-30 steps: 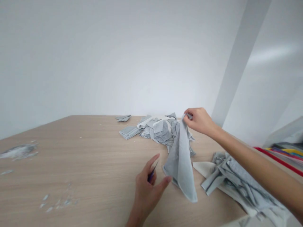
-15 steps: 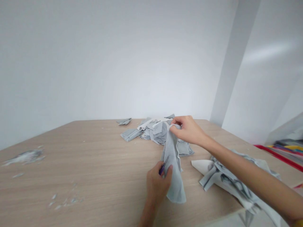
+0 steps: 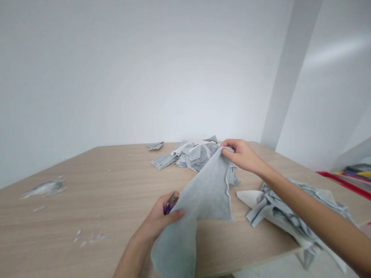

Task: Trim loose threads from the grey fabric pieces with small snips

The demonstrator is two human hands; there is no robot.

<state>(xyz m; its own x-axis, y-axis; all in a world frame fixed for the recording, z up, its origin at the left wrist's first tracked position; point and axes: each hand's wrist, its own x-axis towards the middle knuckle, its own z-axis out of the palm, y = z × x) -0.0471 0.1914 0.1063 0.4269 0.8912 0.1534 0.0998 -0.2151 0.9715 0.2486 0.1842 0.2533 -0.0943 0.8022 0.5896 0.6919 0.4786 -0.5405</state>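
A light grey piece of cloth is stretched between my two hands above the table. My right hand pinches its upper corner, closed between thumb and fingers. Lower and to the left, my left hand is closed on the cloth's edge, thumb on top. Tucked in the same hand are small purple-handled thread snips, their metal tips pointing up. One edge of the cloth shows a whitish seam, and its lower part hangs down past my left hand.
Behind the cloth lies a heap of grey cloth pieces, with a small folded piece farther left. More grey cloth is piled at the right table edge. White scraps lie at left. Coloured items stand far right.
My left hand has moved left and down, and my right hand slightly right. The cloth, narrow and hanging before, is now spread wide between them.
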